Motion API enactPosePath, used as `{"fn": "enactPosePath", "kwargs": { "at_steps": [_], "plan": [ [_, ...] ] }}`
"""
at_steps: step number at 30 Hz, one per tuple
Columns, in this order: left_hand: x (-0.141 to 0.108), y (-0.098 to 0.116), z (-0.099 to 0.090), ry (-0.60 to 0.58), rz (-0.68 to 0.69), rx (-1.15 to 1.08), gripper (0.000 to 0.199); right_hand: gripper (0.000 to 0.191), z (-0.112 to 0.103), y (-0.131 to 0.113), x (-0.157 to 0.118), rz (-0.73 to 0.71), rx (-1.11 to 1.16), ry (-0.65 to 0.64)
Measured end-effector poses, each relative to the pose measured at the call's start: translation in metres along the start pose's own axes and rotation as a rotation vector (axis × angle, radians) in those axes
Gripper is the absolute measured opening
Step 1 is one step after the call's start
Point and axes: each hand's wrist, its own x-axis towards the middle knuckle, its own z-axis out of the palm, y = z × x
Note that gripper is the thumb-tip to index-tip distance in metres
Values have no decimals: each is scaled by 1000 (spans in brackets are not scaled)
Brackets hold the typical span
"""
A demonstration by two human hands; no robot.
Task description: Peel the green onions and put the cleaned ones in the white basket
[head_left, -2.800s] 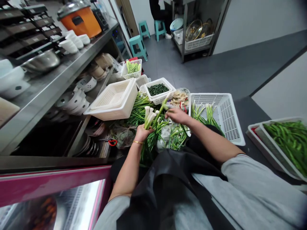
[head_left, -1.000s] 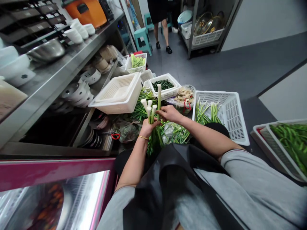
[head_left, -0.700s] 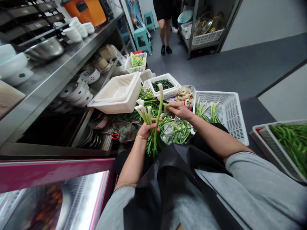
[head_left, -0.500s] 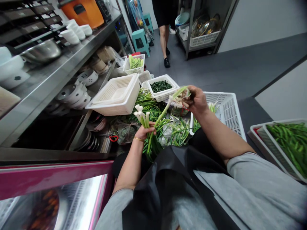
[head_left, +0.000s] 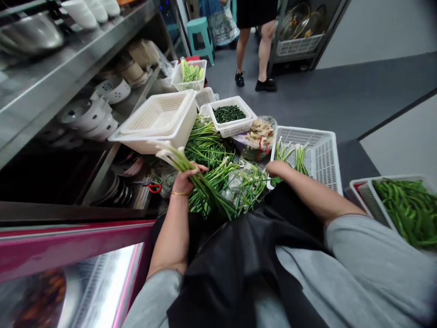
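A bunch of green onions (head_left: 177,158) is gripped in my left hand (head_left: 186,179), white ends toward the upper left and green leaves trailing to the lower right. My right hand (head_left: 276,168) is lowered beside the near left edge of a white basket (head_left: 322,155); its fingers are hidden, and whether it holds anything does not show. Several green onions (head_left: 300,158) lie in that basket. Between my hands are a pile of loose trimmed leaves (head_left: 251,187) and some clear plastic. More long green onions (head_left: 208,146) lie behind them on the floor.
White baskets (head_left: 153,118) stand behind my left hand, and one with dark green chillies (head_left: 228,114) is further back. Red-handled scissors (head_left: 154,187) lie at the left near a metal shelf (head_left: 78,68). Green peppers (head_left: 406,209) fill a right basket. A person's legs (head_left: 264,54) are ahead.
My left hand has moved left with the bunch, which now tilts left. My right hand has dropped from the single stalk's tip toward the white basket. The person ahead has shifted stance.
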Motion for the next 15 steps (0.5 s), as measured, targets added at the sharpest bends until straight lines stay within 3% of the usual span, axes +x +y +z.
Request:
{"fn": "enactPosePath", "kwargs": {
  "at_steps": [3,6,10,12,15],
  "plan": [
    [-14,21,-22,27,67,41,18,26,34,43,12,65,-81,-87],
    [-17,25,-42,120,-8,55,17,35,64,57,38,114,-120,-144],
    [5,5,-60,198,-194,30,29,29,107,59,86,219,-121,-228],
    [20,-7,-66,165,-236,-37,20,24,130,63,113,295,-118,-254],
    [33,-18,-73,76,-284,-127,27,19,166,73,155,435,-103,-276]
  ]
}}
